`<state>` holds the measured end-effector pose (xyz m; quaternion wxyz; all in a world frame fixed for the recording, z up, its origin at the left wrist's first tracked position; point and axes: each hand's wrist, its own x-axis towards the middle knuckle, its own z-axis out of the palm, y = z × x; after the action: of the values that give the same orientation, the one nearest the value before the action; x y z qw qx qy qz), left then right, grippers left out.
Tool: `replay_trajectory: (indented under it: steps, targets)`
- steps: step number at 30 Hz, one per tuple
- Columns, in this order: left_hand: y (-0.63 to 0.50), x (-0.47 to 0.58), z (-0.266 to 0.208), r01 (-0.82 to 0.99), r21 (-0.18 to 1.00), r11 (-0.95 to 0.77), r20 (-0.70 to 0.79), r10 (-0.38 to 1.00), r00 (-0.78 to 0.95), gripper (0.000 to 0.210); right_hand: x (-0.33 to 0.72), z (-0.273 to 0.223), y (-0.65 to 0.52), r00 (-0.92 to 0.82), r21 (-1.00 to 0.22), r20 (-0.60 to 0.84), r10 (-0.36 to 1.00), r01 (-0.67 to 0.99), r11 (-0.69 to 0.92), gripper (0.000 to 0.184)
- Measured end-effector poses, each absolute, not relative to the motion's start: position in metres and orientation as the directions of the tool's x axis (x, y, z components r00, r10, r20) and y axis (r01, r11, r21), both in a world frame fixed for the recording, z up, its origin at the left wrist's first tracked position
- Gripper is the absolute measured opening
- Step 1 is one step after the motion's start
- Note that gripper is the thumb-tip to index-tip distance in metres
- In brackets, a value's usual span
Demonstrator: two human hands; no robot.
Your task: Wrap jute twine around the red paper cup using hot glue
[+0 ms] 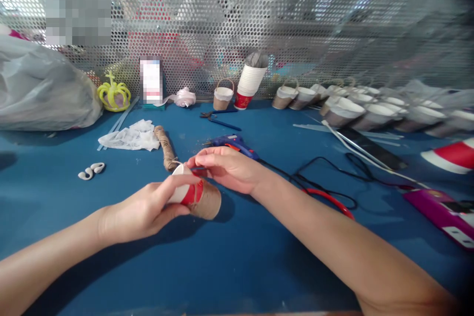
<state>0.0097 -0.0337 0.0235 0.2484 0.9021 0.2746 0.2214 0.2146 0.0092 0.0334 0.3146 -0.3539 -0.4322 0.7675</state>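
Observation:
A paper cup (180, 193), white with a red band, lies tilted in my left hand (148, 205), its fingers and thumb closed around the upper part. Brown twine (208, 201) is wound in tight rows over the other end of the cup. My right hand (225, 168) is just above the cup, fingertips pinched together on what appears to be the loose strand of twine; the strand is barely visible there. A bundle of twine (166, 148) lies behind the cup, its strand leading toward my right fingertips. Close behind my right hand rests a blue glue gun (237, 144).
Blue-handled pliers (222, 121), a small finished bucket (223, 98) and stacked cups (250, 81) stand farther back. Several wrapped cups (344, 111) fill the back right. A purple power strip (439, 210) and cables lie right. White cloth (131, 137) and a plastic bag (44, 86) are left.

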Motion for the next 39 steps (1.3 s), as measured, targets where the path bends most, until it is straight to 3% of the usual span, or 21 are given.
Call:
replay_trajectory:
  steps: [4, 7, 9, 15, 18, 23, 33, 39]
  targets:
    - [-0.033, 0.007, 0.025, 0.365, 0.639, -0.677, 0.249, 0.631, 0.735, 0.038, 0.217, 0.034, 0.006, -0.493, -0.937, -0.270, 0.827, -0.064, -0.344, 0.020]
    - [-0.036, 0.008, 0.029, 0.347, 0.611, -0.712, 0.213, 0.570, 0.794, 0.037, 0.214, 0.030, 0.004, -0.583, -0.928, -0.330, 0.742, 0.055, -0.369, 0.042]
    - [-0.039, 0.009, 0.031, 0.348, 0.585, -0.733, 0.204, 0.548, 0.811, 0.037, 0.211, 0.026, 0.004, -0.668, -0.909, -0.325, 0.670, 0.026, -0.416, 0.047]
    - [-0.037, 0.010, 0.031, 0.347, 0.664, -0.663, 0.189, 0.597, 0.780, 0.036, 0.207, 0.023, 0.006, -0.710, -0.849, -0.217, 0.670, -0.201, -0.489, 0.026]
    - [-0.031, 0.008, 0.025, 0.345, 0.788, -0.510, 0.128, 0.684, 0.718, 0.036, 0.211, 0.027, 0.007, -0.637, -0.852, -0.209, 0.742, -0.254, -0.458, 0.014]
    - [-0.024, 0.010, 0.020, 0.204, 0.953, -0.222, 0.057, 0.797, 0.602, 0.036, 0.219, 0.030, 0.010, -0.497, -0.878, -0.188, 0.847, -0.301, -0.372, 0.013]
    - [-0.019, 0.012, 0.018, 0.244, 0.959, -0.144, 0.013, 0.883, 0.469, 0.036, 0.221, 0.029, 0.010, -0.376, -0.917, -0.188, 0.908, -0.264, -0.299, 0.011]
    - [-0.022, 0.010, 0.017, 0.164, 0.962, -0.216, 0.093, 0.831, 0.549, 0.033, 0.219, 0.027, 0.011, -0.339, -0.927, -0.198, 0.920, -0.241, -0.288, 0.016]
